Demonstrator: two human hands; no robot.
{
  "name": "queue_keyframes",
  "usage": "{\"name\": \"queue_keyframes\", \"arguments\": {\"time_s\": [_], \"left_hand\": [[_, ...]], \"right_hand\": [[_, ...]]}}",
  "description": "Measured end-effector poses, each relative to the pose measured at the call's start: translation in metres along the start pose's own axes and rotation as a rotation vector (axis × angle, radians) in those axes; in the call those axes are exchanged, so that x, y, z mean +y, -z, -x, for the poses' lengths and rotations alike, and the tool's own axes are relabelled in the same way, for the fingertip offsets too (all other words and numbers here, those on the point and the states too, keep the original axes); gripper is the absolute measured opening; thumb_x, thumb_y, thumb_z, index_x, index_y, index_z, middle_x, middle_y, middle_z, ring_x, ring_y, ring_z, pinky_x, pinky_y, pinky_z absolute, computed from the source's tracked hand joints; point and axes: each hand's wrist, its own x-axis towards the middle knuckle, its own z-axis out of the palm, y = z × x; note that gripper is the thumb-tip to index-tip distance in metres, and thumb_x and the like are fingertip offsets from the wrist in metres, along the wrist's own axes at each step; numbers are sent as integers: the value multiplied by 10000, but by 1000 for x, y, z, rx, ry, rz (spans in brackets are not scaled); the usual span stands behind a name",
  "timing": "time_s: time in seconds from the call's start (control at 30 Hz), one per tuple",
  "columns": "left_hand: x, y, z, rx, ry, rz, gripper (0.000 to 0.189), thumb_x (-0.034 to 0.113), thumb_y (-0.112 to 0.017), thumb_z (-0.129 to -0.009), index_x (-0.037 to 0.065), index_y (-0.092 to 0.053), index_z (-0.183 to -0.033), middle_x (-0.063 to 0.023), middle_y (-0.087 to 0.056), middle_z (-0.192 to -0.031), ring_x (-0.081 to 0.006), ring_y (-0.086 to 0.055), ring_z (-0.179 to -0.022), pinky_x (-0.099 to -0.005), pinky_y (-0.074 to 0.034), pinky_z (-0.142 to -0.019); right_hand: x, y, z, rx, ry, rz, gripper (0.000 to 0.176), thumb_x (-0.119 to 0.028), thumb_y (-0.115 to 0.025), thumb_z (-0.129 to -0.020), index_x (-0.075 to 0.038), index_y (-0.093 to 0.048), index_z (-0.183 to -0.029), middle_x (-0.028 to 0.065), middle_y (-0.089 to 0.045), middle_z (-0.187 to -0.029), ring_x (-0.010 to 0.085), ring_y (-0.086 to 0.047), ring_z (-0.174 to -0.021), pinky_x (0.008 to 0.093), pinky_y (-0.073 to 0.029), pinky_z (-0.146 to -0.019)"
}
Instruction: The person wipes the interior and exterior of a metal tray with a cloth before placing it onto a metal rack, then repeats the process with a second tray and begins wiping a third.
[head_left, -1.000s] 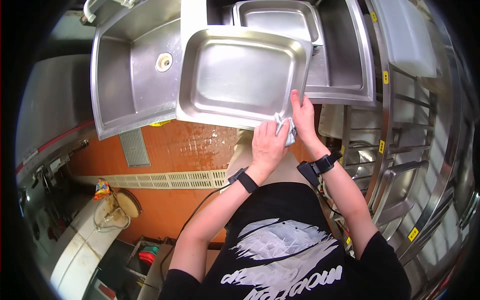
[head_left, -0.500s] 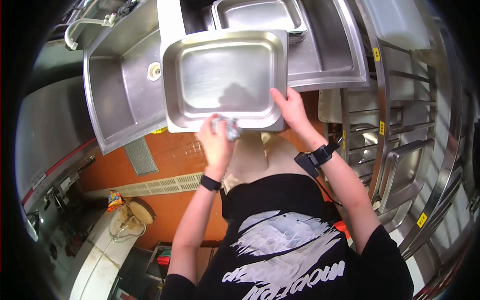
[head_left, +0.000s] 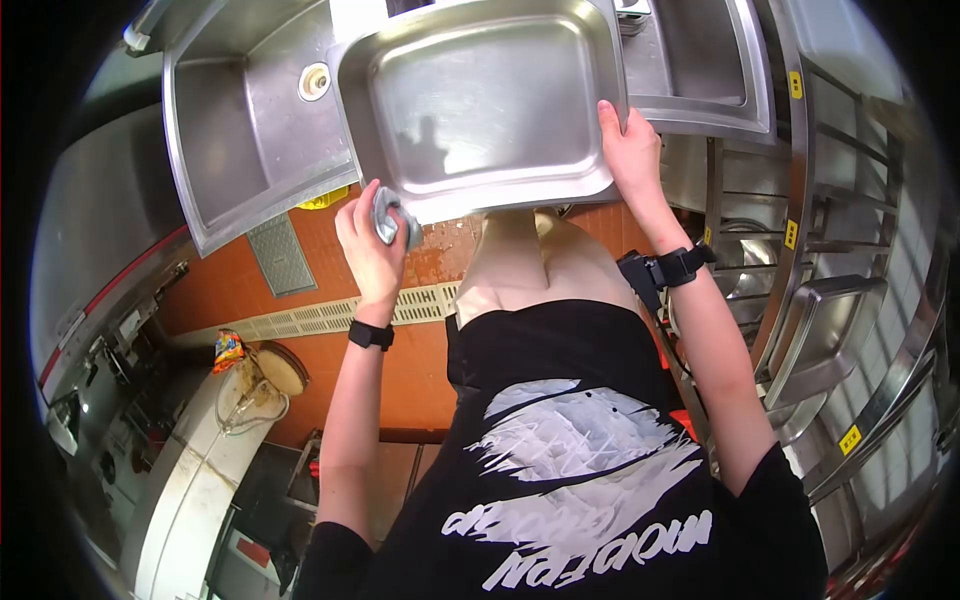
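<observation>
A shiny rectangular steel pan (head_left: 490,110) is tilted toward me in front of the sinks. My right hand (head_left: 634,150) grips its right rim, thumb on the inner side and the other fingers behind. A crumpled grey cloth (head_left: 388,218) is pinched in my left hand (head_left: 370,245), at the pan's lower left corner. The fingers of that hand are closed around the cloth.
Behind the pan are a left steel sink basin (head_left: 215,130) with a drain (head_left: 314,81) and a right basin (head_left: 690,60). A metal rack (head_left: 790,200) holding steel pans (head_left: 825,335) stands on the right. A floor grate (head_left: 281,255) lies at left.
My left hand has slid with the cloth from the pan's lower edge left to its corner. The pan has come up and closer, shifting slightly right with my right hand.
</observation>
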Motion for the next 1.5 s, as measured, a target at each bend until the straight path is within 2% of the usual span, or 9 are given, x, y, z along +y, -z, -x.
{"name": "queue_keyframes", "arguments": {"time_s": [0.07,0.23,0.47,0.73,0.83,0.93,1.1,1.2,1.5], "left_hand": [[-1,-1,8,-16,78,101,581,-8,-643,-737,174,-527,-1277,-152,-482,-997,-314,-492,-995,-418,-432,-857],[-1,-10,7,80,105,125,324,-42,-548,-792,44,-533,-1104,-164,-497,-1013,-321,-476,-1011,-410,-406,-889],[-30,-9,-116,272,121,99,231,45,-566,-825,12,-514,-1048,-183,-493,-957,-356,-497,-931,-430,-413,-820],[-8,-16,-148,133,-103,-198,291,136,-641,-808,44,-531,-1062,-171,-520,-977,-346,-512,-935,-425,-421,-827],[-3,-13,-108,64,-150,-223,512,113,-626,-806,55,-449,-1282,-231,-447,-1212,-386,-457,-1091,-446,-383,-925],[-1,1,-96,-127,-144,-126,735,25,-590,-789,57,-246,-1438,-251,-214,-1434,-415,-299,-1281,-475,-297,-1041],[-7,-22,-136,13,-29,103,683,-73,-540,-773,101,-335,-1401,-224,-299,-1403,-403,-353,-1272,-430,-343,-1030],[10,-34,-173,168,73,101,434,-27,-558,-783,50,-518,-1208,-193,-510,-1202,-367,-491,-1130,-394,-404,-960],[184,-108,-191,10,-320,337,495,-11,-601,-630,50,-563,-1120,-171,-533,-1096,-347,-477,-1066,-433,-371,-926]], "right_hand": [[0,7,-2,-31,84,0,351,-312,-592,-888,36,-581,-846,266,-589,-732,452,-572,-713,430,-469,-620],[6,14,1,-75,109,-15,246,-220,-585,-900,-19,-599,-1042,230,-613,-797,404,-615,-769,383,-488,-656],[13,19,10,-68,102,78,218,-208,-571,-910,5,-583,-956,223,-597,-728,379,-599,-651,378,-475,-604],[2,14,17,-11,4,9,217,-208,-575,-908,1,-600,-961,201,-621,-745,257,-609,-631,352,-476,-628],[5,13,14,3,35,35,226,-216,-571,-910,10,-588,-920,222,-593,-685,347,-591,-585,389,-468,-576],[2,15,12,-53,17,9,259,-218,-562,-913,34,-553,-855,246,-566,-654,407,-582,-604,412,-457,-543],[7,13,14,-62,73,27,296,-218,-553,-913,54,-512,-803,272,-562,-653,452,-572,-650,472,-442,-544],[10,11,15,-54,56,41,298,-221,-546,-913,56,-515,-809,282,-556,-643,462,-568,-652,494,-437,-553],[-1,8,16,-24,63,64,238,-179,-558,-901,39,-526,-811,252,-568,-644,444,-571,-629,484,-429,-537]]}}
